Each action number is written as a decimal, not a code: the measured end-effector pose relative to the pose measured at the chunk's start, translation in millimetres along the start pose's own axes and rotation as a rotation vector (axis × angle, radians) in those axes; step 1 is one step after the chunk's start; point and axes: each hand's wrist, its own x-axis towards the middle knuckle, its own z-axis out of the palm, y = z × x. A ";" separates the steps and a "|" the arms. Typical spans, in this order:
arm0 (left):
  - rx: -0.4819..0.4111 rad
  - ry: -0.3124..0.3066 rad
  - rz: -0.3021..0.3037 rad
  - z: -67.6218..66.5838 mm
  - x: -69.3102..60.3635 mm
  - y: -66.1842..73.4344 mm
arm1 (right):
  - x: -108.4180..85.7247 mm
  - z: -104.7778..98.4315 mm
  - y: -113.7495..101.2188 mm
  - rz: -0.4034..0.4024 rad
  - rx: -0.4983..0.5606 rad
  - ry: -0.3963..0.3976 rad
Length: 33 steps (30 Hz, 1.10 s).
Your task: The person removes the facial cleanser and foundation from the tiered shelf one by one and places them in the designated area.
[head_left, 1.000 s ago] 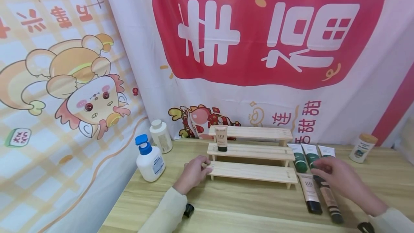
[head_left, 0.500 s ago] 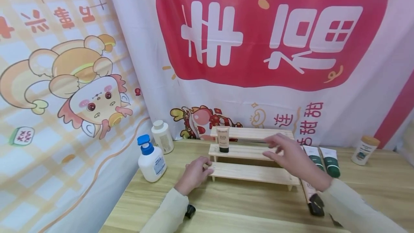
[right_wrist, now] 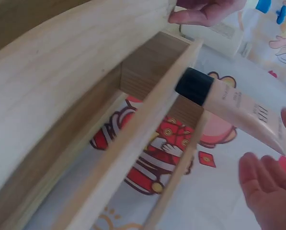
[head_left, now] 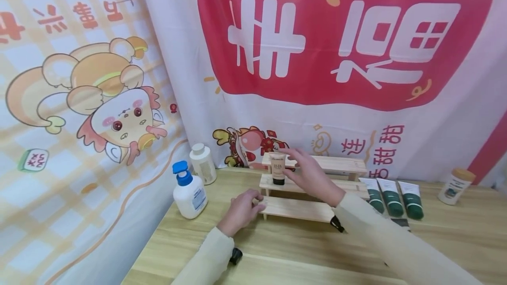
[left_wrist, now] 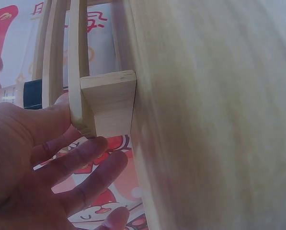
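A pink BB cream tube [head_left: 278,168] stands upright on its black cap on the middle tier of a three-tier wooden shelf [head_left: 299,209]. My right hand [head_left: 310,177] is at the tube's upper end. In the right wrist view, thumb and fingers lie on opposite sides of the tube's flat end [right_wrist: 269,132], with a gap on the finger side. At the shelf's left end, my left hand [head_left: 240,210] holds the lowest board. The left wrist view has the thumb and index finger at the board's corner [left_wrist: 83,115] and the other fingers spread loosely.
A blue-topped pump bottle [head_left: 190,197] and a white bottle [head_left: 203,164] stand left of the shelf. To its right lie several white-and-green tubes [head_left: 392,199]. A bottle with a tan cap [head_left: 455,187] stands farther right. My right sleeve hides things on the table.
My right hand has moved left from the tubes on the right, across the shelf, to the standing BB cream tube. My left hand stays at the shelf's end. The view has shifted slightly.
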 end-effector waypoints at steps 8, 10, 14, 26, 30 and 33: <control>-0.016 -0.006 0.002 -1.4 0.5 0.6 | 2.6 17.5 0.9 -0.016 0.094 0.170; -0.018 -0.005 -0.002 -1.6 0.5 0.3 | 2.1 19.2 1.0 -0.022 0.100 0.199; -0.018 -0.010 -0.013 -1.9 -0.2 0.1 | 3.1 23.1 2.0 -0.009 0.115 0.223; -0.017 0.010 0.011 4.5 0.1 1.3 | -15.5 2.6 3.0 -0.034 0.107 0.306; 0.001 0.017 0.028 4.2 0.2 -1.4 | -35.4 -23.6 12.4 -0.075 0.045 0.381; 0.007 0.020 0.026 3.5 0.3 -4.0 | -54.0 -45.6 22.1 -0.060 -0.011 0.422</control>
